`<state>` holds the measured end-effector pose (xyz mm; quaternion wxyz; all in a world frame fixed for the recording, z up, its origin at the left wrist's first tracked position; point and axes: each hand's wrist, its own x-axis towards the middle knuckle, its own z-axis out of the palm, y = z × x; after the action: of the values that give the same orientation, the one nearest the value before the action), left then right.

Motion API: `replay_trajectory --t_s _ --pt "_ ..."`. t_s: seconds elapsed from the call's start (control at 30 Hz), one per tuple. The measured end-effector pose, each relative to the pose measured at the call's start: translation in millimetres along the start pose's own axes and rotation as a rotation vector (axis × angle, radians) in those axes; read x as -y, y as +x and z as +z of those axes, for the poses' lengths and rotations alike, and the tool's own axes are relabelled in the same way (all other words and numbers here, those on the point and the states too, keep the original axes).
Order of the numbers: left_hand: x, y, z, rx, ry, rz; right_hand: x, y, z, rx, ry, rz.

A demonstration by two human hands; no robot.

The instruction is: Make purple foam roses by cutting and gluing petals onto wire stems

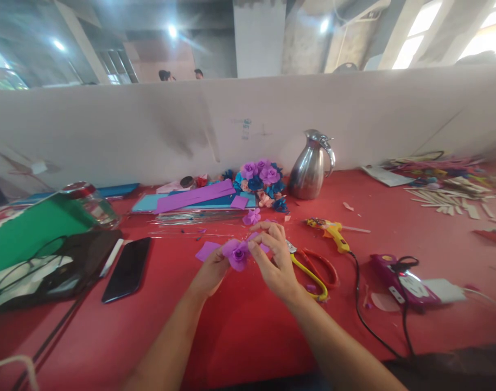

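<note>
A purple paper flower point(236, 256) with a dark, curled middle is pinched at its left side by my left hand point(212, 271). My right hand point(275, 259) has its thumb and fingertips closed on a petal at the flower's right edge. Purple paper squares point(207, 250) lie just beyond my left hand. Past my fingers is another purple flower point(252, 216). Red-and-yellow-handled scissors point(322, 282) lie right beside my right hand, their blades partly hidden by it.
A yellow glue gun point(331, 233) lies to the right, its cord running to a purple power strip point(406, 282). A steel jug point(309, 168) stands behind, beside a bunch of paper flowers point(261, 182). Purple paper strips point(195, 196) lie at the back; a phone point(128, 270) is left.
</note>
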<state>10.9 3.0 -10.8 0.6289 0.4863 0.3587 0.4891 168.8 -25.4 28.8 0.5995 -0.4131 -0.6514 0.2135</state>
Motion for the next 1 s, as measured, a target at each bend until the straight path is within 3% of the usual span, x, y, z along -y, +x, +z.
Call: replay_trajectory --t_s 0.17,0.27,0.4,0.5,0.6,0.7,0.77,0.83,1.0 --pt "3.9 1.7 -3.1 -0.091 -0.028 0.016 -9.2 0.4 -24.7 -0.139 0.012 0.122" --pt "6.7 3.2 -5.0 -0.127 -0.027 0.052 -32.8 -13.8 -55.7 -0.008 -0.158 0.253" --pt "10.8 5.2 -7.7 -0.134 -0.027 0.065 -71.4 -46.2 -94.3 0.223 -0.603 0.339" --pt "13.5 6.4 -10.5 -0.111 0.006 0.106 -82.5 -59.6 -109.2 0.331 -0.765 0.367" --pt "15.2 7.2 -15.0 -0.093 0.107 0.184 -80.4 -57.0 -112.0 0.405 -0.765 0.419" --pt "15.9 7.7 -20.5 -0.112 0.211 0.264 -80.3 -50.7 -107.9 0.439 -0.649 0.513" --pt "16.4 8.2 -23.4 -0.153 0.228 0.304 -81.9 -49.3 -102.4 0.348 -0.487 0.585" --pt "17.0 8.8 -24.8 -0.187 0.214 0.325 -80.0 -49.8 -95.2 0.249 -0.231 0.601" --pt "13.9 7.7 -22.6 -0.237 0.214 0.316 -56.0 -48.8 -69.8 0.261 0.466 0.577"
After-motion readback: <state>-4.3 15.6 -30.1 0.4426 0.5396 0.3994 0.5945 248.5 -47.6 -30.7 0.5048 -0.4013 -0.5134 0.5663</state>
